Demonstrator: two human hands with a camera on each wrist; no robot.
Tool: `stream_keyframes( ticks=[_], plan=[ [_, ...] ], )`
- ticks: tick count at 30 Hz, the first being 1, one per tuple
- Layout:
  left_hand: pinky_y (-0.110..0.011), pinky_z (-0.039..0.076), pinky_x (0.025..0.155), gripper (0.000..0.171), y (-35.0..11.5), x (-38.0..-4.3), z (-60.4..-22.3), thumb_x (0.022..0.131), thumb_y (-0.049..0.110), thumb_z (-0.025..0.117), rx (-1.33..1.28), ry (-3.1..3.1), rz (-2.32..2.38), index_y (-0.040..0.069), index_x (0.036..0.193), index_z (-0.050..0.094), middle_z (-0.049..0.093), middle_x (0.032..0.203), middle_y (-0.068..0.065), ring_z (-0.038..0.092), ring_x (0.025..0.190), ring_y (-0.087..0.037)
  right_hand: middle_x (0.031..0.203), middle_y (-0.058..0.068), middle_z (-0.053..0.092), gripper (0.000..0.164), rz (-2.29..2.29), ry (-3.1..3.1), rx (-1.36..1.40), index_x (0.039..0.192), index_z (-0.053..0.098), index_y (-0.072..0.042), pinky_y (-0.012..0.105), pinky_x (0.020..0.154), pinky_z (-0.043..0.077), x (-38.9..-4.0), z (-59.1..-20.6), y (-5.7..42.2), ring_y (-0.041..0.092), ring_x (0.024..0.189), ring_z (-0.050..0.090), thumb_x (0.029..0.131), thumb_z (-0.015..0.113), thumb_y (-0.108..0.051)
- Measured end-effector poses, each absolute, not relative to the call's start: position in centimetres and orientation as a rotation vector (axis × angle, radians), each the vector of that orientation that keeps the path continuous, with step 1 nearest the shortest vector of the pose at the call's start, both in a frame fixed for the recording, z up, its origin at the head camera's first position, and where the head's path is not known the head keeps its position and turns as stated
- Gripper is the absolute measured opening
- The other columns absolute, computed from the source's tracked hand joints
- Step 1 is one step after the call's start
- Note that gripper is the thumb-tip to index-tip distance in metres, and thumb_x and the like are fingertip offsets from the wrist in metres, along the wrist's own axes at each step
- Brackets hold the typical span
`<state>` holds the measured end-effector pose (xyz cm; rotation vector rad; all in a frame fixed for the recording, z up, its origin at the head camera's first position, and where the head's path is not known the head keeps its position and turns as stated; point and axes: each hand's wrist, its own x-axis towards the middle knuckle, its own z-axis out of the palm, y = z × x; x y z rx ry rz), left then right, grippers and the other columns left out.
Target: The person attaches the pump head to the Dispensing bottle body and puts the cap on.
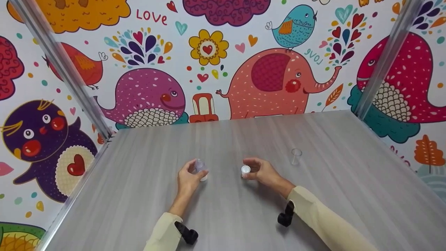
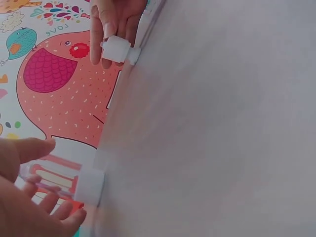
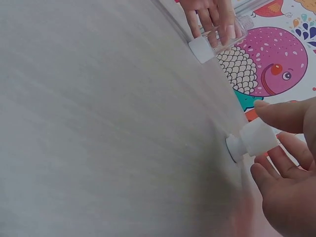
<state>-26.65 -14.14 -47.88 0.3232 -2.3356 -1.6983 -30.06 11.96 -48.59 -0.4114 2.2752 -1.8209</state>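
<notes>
Cream sleeves (image 1: 331, 223), each carrying a black wrist device (image 1: 190, 236), are occupying the lower part of the head view, nearest our camera. We are recording the left hand (image 1: 188, 179) as curling its thumb and fingers round a clear bottle (image 1: 200, 165); the bottle's white end (image 2: 90, 186) is facing down at the grey wood-grain table (image 1: 104, 195). We are finding the right hand (image 1: 266, 172) holding a white stepped piece (image 1: 246, 169) between thumb and fingers, its narrower end pointing down to the tabletop; how firmly that hand is pressing, we are not able to tell. Both objects are standing near the middle of the table, the bottle to the left of the piece and apart from it. We are also noting a clear cylindrical vessel (image 1: 295, 156), which is sitting to the right of the right hand, untouched. Metal posts (image 1: 66, 69) are rising at both sides, and behind the table a white wall (image 1: 240, 35) is displaying a coral elephant (image 1: 261, 99) and a purple whale (image 1: 146, 90)
</notes>
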Motion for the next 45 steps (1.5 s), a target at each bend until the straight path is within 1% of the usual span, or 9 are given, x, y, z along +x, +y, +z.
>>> stream_keyframes(
  ticks=[7,13,19,25,32,37,39,45],
  plan=[
    [-0.047,0.05,0.101,0.051,-13.9,-26.7,-48.2,0.082,0.004,0.077,0.365,-2.309,-1.677,-0.007,0.128,0.06,0.065,0.127,-0.028,0.061,0.121,-0.04,0.135,0.029,0.06,0.057,-1.814,2.269,-0.374,0.133,0.053,0.013,0.02,0.085,0.052,-29.9,-48.8,11.7,0.028,0.119,0.062,0.082,0.075,0.005],
    [-0.043,0.053,0.096,0.052,-13.8,-26.9,-48.3,0.081,0.004,0.078,0.393,-2.297,-1.703,-0.008,0.128,0.06,0.067,0.123,-0.028,0.064,0.116,-0.04,0.126,0.027,0.066,0.053,-1.829,2.28,-0.335,0.13,0.056,0.014,0.021,0.082,0.053,-29.8,-49.0,11.7,0.023,0.112,0.065,0.08,0.074,0.008],
    [-0.042,0.053,0.098,0.052,-13.7,-26.9,-48.2,0.082,0.002,0.077,0.436,-2.258,-1.819,-0.007,0.13,0.059,0.065,0.128,-0.028,0.061,0.122,-0.039,0.118,0.024,0.069,0.047,-1.879,2.274,-0.302,0.124,0.061,0.012,0.022,0.079,0.055,-29.7,-49.1,11.7,0.016,0.101,0.066,0.079,0.075,0.007],
    [-0.043,0.051,0.102,0.056,-13.8,-26.9,-48.0,0.083,0.002,0.075,0.485,-2.216,-1.899,-0.007,0.135,0.056,0.061,0.134,-0.028,0.059,0.127,-0.039,0.112,0.02,0.072,0.045,-1.906,2.283,-0.263,0.122,0.063,0.011,0.023,0.079,0.056,-29.6,-49.1,11.6,0.013,0.096,0.066,0.079,0.077,0.007],
    [-0.046,0.047,0.105,0.054,-13.5,-26.8,-48.3,0.083,0.004,0.076,0.494,-2.217,-1.867,-0.006,0.133,0.059,0.064,0.131,-0.027,0.059,0.126,-0.038,0.111,0.022,0.072,0.043,-1.91,2.311,-0.227,0.119,0.065,0.009,0.025,0.079,0.056,-29.6,-49.1,11.5,0.016,0.096,0.067,0.079,0.078,0.005],
    [-0.047,0.044,0.109,0.055,-13.6,-26.8,-48.4,0.083,0.005,0.077,0.51,-2.213,-1.882,-0.005,0.134,0.059,0.061,0.134,-0.027,0.055,0.131,-0.038,0.1,0.012,0.075,0.038,-1.972,2.29,-0.27,0.112,0.07,0.006,0.026,0.076,0.058,-29.4,-49.1,11.5,0.012,0.09,0.068,0.076,0.081,0.004],
    [-0.047,0.044,0.109,0.056,-13.6,-26.8,-48.4,0.082,0.005,0.077,0.513,-2.213,-1.882,-0.006,0.134,0.058,0.061,0.135,-0.027,0.055,0.132,-0.038,0.099,0.011,0.076,0.037,-1.988,2.292,-0.264,0.111,0.071,0.005,0.027,0.076,0.058,-29.4,-49.2,11.3,0.012,0.089,0.068,0.075,0.081,0.004],
    [-0.046,0.045,0.108,0.057,-13.8,-26.9,-48.3,0.081,0.006,0.079,0.503,-2.234,-1.848,-0.006,0.133,0.059,0.062,0.132,-0.026,0.057,0.129,-0.037,0.109,0.02,0.072,0.04,-1.911,2.37,-0.09,0.116,0.068,0.006,0.03,0.081,0.059,-29.8,-49.1,10.7,0.02,0.095,0.068,0.077,0.078,0.007]
  ],
)
